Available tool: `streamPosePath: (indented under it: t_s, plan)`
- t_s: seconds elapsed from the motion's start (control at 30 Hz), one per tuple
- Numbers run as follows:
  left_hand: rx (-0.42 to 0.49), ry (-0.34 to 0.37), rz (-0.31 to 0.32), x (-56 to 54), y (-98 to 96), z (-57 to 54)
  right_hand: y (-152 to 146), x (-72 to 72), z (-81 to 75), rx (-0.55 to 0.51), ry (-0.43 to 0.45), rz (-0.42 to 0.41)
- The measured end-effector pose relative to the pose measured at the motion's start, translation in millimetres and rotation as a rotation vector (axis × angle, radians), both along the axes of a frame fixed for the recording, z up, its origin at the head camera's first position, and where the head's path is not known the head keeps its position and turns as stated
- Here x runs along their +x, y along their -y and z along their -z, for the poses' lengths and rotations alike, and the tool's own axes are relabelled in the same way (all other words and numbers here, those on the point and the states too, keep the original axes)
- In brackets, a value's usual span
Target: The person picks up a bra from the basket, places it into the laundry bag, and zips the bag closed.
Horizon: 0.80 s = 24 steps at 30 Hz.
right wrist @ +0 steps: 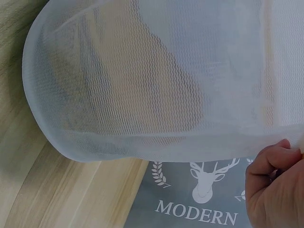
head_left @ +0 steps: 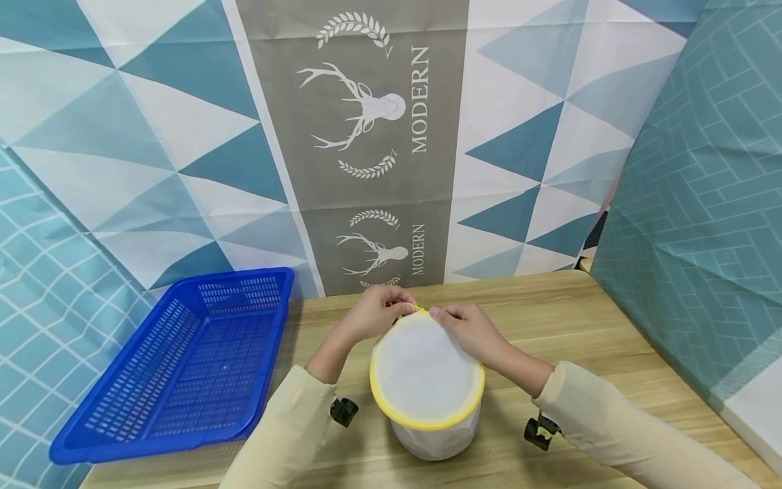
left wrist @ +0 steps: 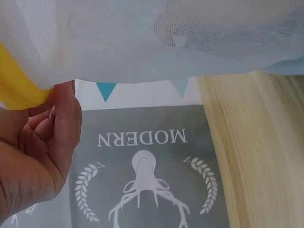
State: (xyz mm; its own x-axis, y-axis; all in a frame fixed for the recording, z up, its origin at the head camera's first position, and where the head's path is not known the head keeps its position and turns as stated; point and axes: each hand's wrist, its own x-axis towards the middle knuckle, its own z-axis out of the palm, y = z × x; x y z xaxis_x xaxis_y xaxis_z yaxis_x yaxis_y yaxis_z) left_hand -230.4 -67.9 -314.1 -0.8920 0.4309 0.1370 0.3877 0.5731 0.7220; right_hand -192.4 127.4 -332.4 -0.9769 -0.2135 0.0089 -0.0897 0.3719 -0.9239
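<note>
A round white mesh laundry bag [head_left: 427,370] with yellow trim [head_left: 377,380] stands in front of me, its flat top facing up. My left hand [head_left: 379,311] pinches the yellow zipper end [head_left: 420,310] at the far side of the rim. Just right of it, my right hand [head_left: 470,333] pinches the rim between thumb and fingers. From the left wrist, curled fingers of the left hand [left wrist: 38,152] show under the yellow edge [left wrist: 19,88]. In the right wrist view the see-through mesh wall [right wrist: 142,95] fills most of the picture, with the right hand [right wrist: 278,185] at its corner.
A blue plastic basket [head_left: 281,339] with slotted walls sits on the left of the wooden table [head_left: 537,435]. Behind the table hangs a patterned cloth [head_left: 348,224] with deer heads and triangles. A teal curtain [head_left: 690,258] borders the right side.
</note>
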Motion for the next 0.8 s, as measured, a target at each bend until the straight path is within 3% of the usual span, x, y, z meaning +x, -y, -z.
streamPosePath:
  t_s: [0.5, 0.8]
  plan:
    - [-0.015, -0.009, -0.079, -0.9, -2.8, 0.8, 0.9, 1.2, -0.4, 0.055, -0.013, 0.081]
    - [-0.072, -0.035, -0.077, -3.1, -5.2, -2.6, 0.2, -1.7, -0.4, 0.084, -0.019, 0.079]
